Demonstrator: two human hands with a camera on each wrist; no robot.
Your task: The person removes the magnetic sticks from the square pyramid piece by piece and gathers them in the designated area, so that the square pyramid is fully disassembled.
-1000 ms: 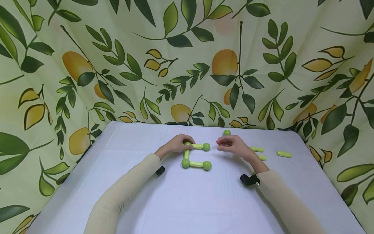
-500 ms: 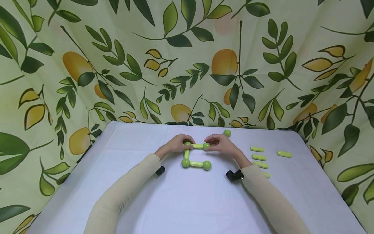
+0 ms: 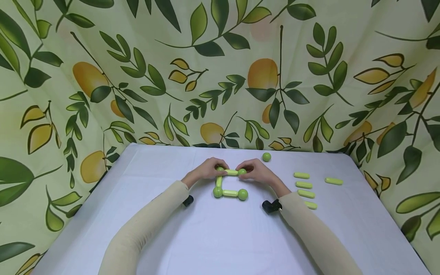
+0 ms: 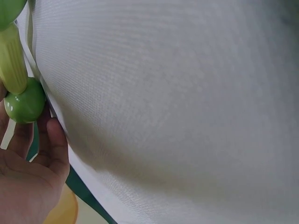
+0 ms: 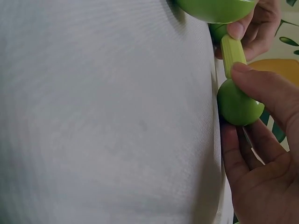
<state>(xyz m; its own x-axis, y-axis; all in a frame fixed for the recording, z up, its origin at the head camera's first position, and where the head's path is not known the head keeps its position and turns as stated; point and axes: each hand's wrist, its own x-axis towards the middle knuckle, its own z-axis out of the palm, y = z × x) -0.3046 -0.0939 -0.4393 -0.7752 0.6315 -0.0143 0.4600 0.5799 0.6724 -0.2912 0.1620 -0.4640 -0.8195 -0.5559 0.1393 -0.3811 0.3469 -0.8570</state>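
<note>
On the white table lies a C-shaped frame of light green rods joined by green balls. The left hand [image 3: 209,168] holds the frame's far left corner ball [image 4: 25,100], thumb and fingers around it where two rods meet. At the far right end, the right hand [image 3: 257,170] grips the end ball [image 5: 239,102] between thumb and fingers, the thumb tip touching the end of the far rod [image 3: 231,172]. Nearer the person, a near left ball [image 3: 218,192], a near rod [image 3: 230,193] and a near right ball [image 3: 243,194] rest untouched.
A loose green ball [image 3: 266,157] lies behind the right hand. Several loose rods [image 3: 304,185] lie to the right of it, with one rod [image 3: 334,181] farther out. A leaf-patterned curtain [image 3: 213,95] hangs behind the table.
My right hand has moved left from beside the loose ball to the frame's far right ball and taken hold of it. The left hand stays in place.
</note>
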